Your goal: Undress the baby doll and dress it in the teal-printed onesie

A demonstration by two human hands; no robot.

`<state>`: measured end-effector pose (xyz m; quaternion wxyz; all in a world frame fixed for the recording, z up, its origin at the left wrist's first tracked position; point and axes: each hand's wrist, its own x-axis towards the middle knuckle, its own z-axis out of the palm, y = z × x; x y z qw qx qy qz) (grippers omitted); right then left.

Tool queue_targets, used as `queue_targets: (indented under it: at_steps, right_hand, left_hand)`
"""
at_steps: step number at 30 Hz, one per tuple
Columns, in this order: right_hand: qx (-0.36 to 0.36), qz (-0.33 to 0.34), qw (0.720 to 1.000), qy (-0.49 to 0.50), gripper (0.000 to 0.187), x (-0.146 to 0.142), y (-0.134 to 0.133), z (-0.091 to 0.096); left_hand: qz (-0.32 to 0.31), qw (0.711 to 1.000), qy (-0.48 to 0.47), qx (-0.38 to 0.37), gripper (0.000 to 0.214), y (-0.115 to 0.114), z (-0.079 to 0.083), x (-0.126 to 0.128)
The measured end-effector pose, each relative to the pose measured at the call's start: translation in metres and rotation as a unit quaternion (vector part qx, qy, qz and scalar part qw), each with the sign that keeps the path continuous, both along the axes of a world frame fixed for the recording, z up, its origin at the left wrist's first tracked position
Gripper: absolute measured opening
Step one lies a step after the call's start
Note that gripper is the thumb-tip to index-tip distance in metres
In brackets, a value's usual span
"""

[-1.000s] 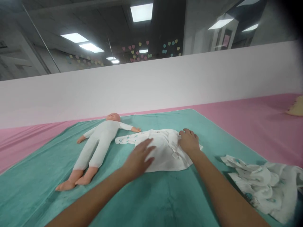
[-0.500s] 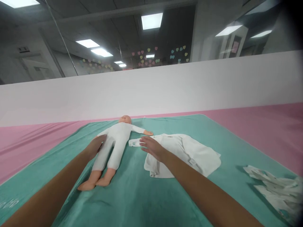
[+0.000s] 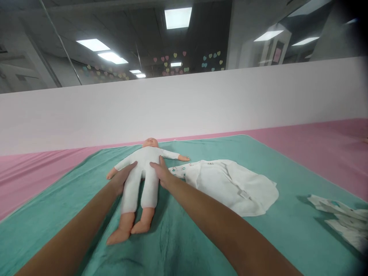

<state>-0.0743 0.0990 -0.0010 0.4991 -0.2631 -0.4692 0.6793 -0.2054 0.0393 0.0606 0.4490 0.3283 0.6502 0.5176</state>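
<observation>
We identify the carrying surface as a wide pink surface (image 3: pixel 316 145) bounded at the far side by a white wall. A teal blanket (image 3: pixel 184 237) lies flat on it. On the blanket we note three items: a doll (image 3: pixel 143 172) on its back, head toward the wall, feet toward us; a white garment (image 3: pixel 230 182) spread just beside it to our right; and a crumpled patterned cloth (image 3: pixel 342 222) at the right edge, well apart from the garment
</observation>
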Motion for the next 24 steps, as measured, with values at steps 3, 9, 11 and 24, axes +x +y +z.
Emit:
queue_targets:
  at_steps: [3,9,11,24]
  right_hand:
    - [-0.02,0.006,0.999,0.037,0.084,0.028,-0.009,0.017]
    - [-0.01,-0.024,0.996,0.087,0.077,0.115,-0.044,0.055]
    - [-0.001,-0.043,0.993,0.109,0.076,0.152,-0.063,0.066]
    - [-0.137,-0.087,0.986,0.039,0.06,0.331,-0.14,0.026]
  left_hand:
    - [-0.088,0.995,0.022,0.047,0.053,-0.009,0.007,0.016]
    - [-0.21,0.96,0.052,0.177,0.061,-0.04,0.034,0.083]
    - [-0.25,0.945,0.03,0.207,0.06,-0.052,0.039,0.115]
    - [-0.36,0.923,0.008,0.136,0.06,-0.103,0.0,0.277]
